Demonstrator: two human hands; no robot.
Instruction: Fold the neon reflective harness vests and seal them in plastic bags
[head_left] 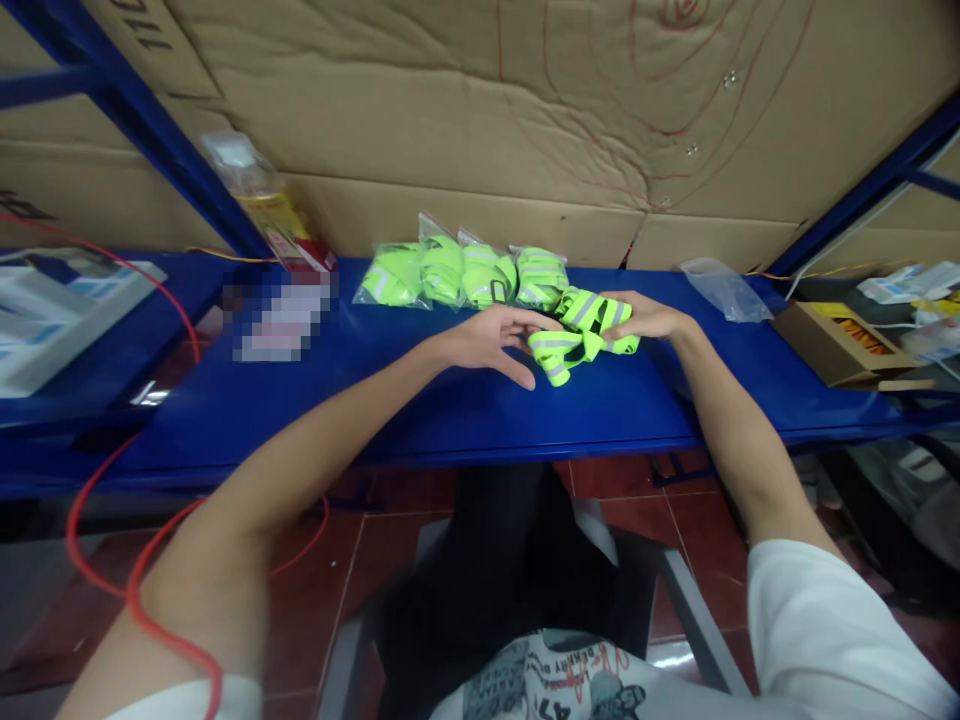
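And there it was, the neon strap (581, 308), a loose tangle of loops with grey stripes, up over the front half of the blue table (450, 400)! The right hand (646, 314) had it, fingers and thumb pinched round the outer end of the bundle. Across from it came the left hand (491, 340), thumb dropped well away from the fingers, clasping nothing, right at the near loops; whether its fingertips touched the webbing (a blurry spot, that one) I could not tell.

Just behind, what a line-up: four bagged straps (441, 270), side by side, a dark buckle (498, 291) showing on the third from the left. Over on the right lay a clear plastic bag (726, 288), crumpled and flat, and beyond it sat an open carton (840, 345) with orange contents. Out left, a bottle (255, 185) stood against the cardboard backing (420, 110), near the blue frame (161, 140).
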